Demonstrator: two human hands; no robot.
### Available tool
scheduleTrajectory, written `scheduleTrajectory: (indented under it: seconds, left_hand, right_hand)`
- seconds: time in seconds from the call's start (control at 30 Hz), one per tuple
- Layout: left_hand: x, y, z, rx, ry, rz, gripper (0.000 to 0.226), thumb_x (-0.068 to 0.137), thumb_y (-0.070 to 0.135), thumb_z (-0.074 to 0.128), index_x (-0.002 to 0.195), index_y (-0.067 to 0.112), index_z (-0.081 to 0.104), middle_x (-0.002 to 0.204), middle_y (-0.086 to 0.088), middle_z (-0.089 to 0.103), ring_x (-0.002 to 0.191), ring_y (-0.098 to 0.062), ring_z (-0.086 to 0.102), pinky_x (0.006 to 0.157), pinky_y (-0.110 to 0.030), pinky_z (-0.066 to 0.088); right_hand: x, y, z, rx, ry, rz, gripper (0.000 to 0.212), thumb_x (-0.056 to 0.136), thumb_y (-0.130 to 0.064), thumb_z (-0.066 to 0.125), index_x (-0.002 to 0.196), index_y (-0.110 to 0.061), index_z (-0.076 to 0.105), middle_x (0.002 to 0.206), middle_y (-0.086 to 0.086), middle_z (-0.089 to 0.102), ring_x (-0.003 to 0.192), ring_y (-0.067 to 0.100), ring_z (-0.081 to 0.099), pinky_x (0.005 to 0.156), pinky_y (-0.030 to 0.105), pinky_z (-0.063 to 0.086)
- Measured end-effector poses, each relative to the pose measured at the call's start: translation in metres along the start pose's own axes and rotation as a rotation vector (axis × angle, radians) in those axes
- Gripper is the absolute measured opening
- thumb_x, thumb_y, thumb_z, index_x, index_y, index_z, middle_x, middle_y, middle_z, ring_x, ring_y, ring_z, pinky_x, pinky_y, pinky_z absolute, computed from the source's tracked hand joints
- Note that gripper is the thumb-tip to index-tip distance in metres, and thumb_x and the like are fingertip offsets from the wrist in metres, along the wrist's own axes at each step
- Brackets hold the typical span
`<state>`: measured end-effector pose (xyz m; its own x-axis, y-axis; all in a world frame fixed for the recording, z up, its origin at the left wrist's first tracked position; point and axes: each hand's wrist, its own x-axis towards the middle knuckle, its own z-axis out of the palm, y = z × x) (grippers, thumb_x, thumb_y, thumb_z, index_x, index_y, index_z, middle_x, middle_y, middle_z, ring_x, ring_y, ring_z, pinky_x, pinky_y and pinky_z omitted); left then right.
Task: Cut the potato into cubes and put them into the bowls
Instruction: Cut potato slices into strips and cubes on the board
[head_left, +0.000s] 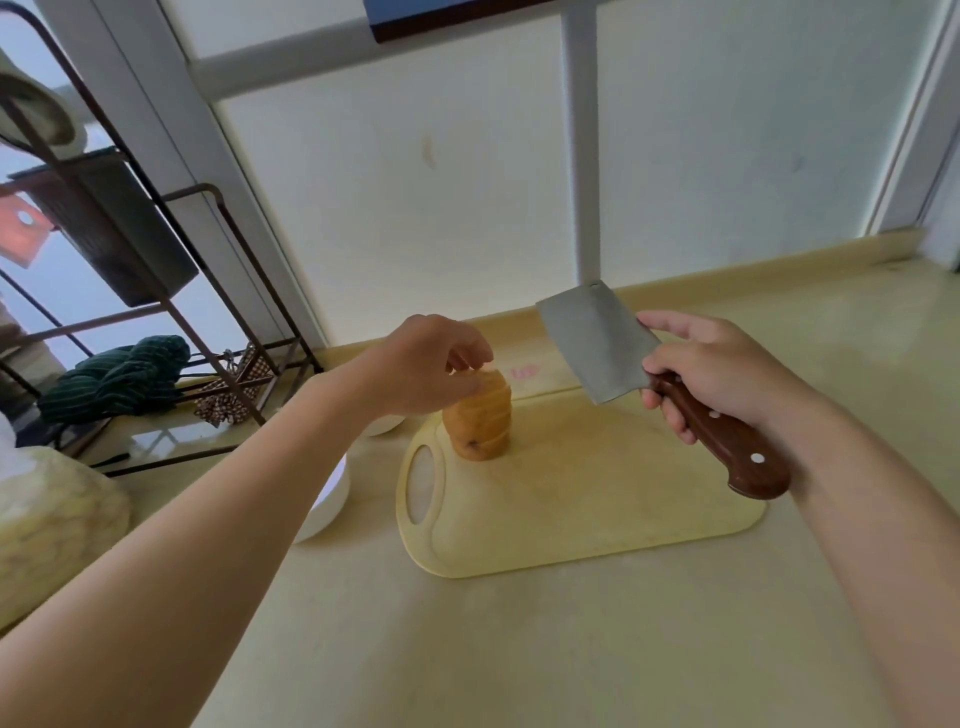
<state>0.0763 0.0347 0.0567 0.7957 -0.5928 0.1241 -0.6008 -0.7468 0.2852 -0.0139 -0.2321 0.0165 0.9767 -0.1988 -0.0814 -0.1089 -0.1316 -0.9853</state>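
Nearest me, the pale yellow cutting board (571, 519) lies on the tabletop (519, 649), with a white bowl (327, 499) just beside its left end, partly hidden by my forearm. My right hand (722, 369) is wrapped around the cleaver (602, 343) handle, blade raised above the board. Farther on, my left hand (426, 364) pinches the top of the sliced potato (480, 421), which stands upright on the board.

Pale yellow counter (519, 649) meets white-framed frosted window panes (415, 182); a dark metal rack (171, 306) stands left.
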Motion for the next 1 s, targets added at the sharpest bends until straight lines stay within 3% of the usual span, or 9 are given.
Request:
scheduleTrajectory:
  seconds: [0.23,0.3,0.4,0.53,0.63,0.7,0.8,0.9,1.0]
  left_hand:
    - [0.006,0.016,-0.01,0.047,0.186,-0.105,0.023,0.095,0.013,0.049,0.107,0.022,0.067,0.096,0.002,0.067,0.083,-0.016,0.064,0.077,-0.03,0.055]
    - [0.006,0.028,-0.013,-0.182,0.275,-0.191,0.021,0.093,0.008,0.049,0.098,0.018,0.068,0.092,-0.004,0.068,0.076,-0.02,0.069,0.073,-0.035,0.059]
    - [-0.001,0.063,0.001,-0.678,0.184,-0.336,0.017,0.089,-0.003,0.052,0.096,0.006,0.065,0.096,-0.02,0.067,0.073,-0.027,0.073,0.068,-0.04,0.062]
    - [-0.007,0.091,0.052,-0.938,0.0,-0.504,0.013,0.088,-0.009,0.054,0.097,-0.002,0.06,0.103,-0.026,0.061,0.087,-0.035,0.07,0.067,-0.042,0.062]
    - [-0.005,0.094,0.077,-1.096,0.037,-0.588,0.008,0.09,-0.006,0.056,0.094,-0.002,0.062,0.107,-0.024,0.062,0.091,-0.032,0.069,0.07,-0.04,0.061]
    - [-0.007,0.09,0.085,-0.965,0.052,-0.562,0.011,0.091,0.002,0.058,0.098,0.005,0.066,0.101,-0.015,0.067,0.089,-0.026,0.071,0.076,-0.037,0.061]
    - [-0.02,0.075,0.085,-0.446,0.044,-0.369,0.018,0.091,0.016,0.06,0.107,0.02,0.067,0.097,0.005,0.068,0.09,-0.012,0.067,0.075,-0.025,0.056]
    - [-0.03,0.065,0.085,-0.12,-0.033,-0.194,0.033,0.09,0.023,0.063,0.123,0.023,0.063,0.115,0.01,0.064,0.101,-0.006,0.06,0.086,-0.022,0.05]
    - [-0.03,0.063,0.094,-0.036,-0.077,-0.045,0.038,0.091,0.021,0.063,0.128,0.02,0.062,0.129,0.006,0.061,0.109,-0.012,0.059,0.093,-0.022,0.045]
  right_hand:
    - [0.002,0.001,-0.002,-0.007,0.016,-0.001,0.063,0.095,-0.001,0.05,0.151,-0.029,0.047,0.061,0.011,0.064,0.042,0.022,0.053,0.041,0.029,0.044]
    - [0.002,0.0,-0.005,-0.006,0.032,0.001,0.063,0.095,-0.001,0.05,0.151,-0.029,0.047,0.063,0.012,0.064,0.042,0.022,0.053,0.041,0.029,0.044]
    - [0.003,0.0,-0.011,-0.033,0.068,-0.009,0.063,0.095,-0.001,0.049,0.15,-0.031,0.047,0.062,0.012,0.064,0.041,0.022,0.054,0.04,0.029,0.045]
    - [-0.001,0.001,-0.024,-0.169,0.086,-0.032,0.064,0.093,-0.002,0.045,0.148,-0.036,0.048,0.067,0.013,0.066,0.042,0.023,0.056,0.042,0.031,0.048]
    - [-0.005,0.003,-0.032,-0.294,0.028,-0.03,0.066,0.093,-0.004,0.043,0.15,-0.039,0.045,0.07,0.015,0.067,0.044,0.023,0.058,0.044,0.032,0.049]
    - [-0.006,0.004,-0.035,-0.361,0.001,-0.031,0.068,0.094,-0.005,0.042,0.152,-0.039,0.042,0.073,0.015,0.069,0.044,0.023,0.059,0.043,0.03,0.049]
    - [-0.006,0.004,-0.037,-0.437,-0.007,-0.046,0.07,0.094,-0.007,0.041,0.156,-0.039,0.037,0.076,0.013,0.07,0.044,0.021,0.061,0.043,0.028,0.048]
    - [-0.005,0.004,-0.035,-0.477,-0.003,-0.056,0.07,0.094,-0.009,0.042,0.158,-0.038,0.035,0.076,0.011,0.07,0.049,0.024,0.066,0.048,0.028,0.049]
    - [-0.005,0.005,-0.033,-0.51,-0.012,-0.059,0.072,0.093,-0.01,0.042,0.159,-0.037,0.033,0.077,0.01,0.071,0.057,0.029,0.071,0.052,0.03,0.05]
